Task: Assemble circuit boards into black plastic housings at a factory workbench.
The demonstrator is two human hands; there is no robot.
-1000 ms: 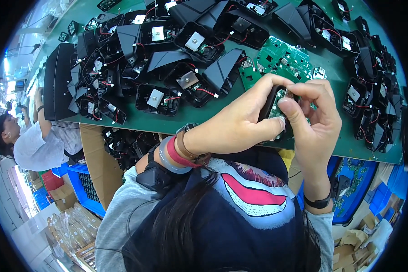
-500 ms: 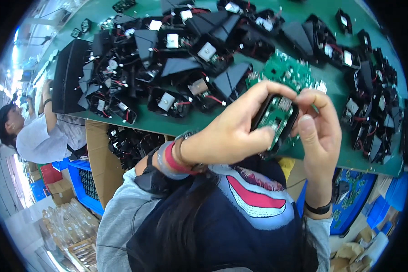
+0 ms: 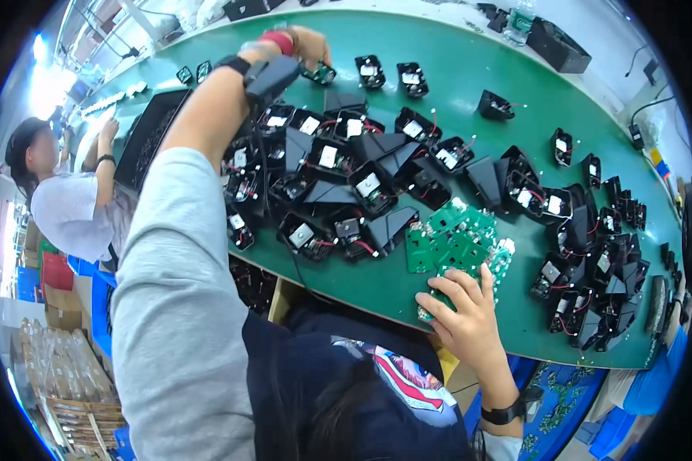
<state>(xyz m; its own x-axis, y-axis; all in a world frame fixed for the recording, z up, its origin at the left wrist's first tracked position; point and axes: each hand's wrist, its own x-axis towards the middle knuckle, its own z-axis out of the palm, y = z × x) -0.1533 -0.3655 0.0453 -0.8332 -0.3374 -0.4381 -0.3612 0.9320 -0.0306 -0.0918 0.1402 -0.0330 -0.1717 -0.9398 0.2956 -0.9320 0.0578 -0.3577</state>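
A head-worn fisheye looks down from close above, the wearer's shirt [image 3: 284, 376] at six o'clock, the green table [image 3: 454, 46] toward twelve

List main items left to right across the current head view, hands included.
Co-worker in a pale shirt → black tray → left hand → right hand → clear bottle → black box
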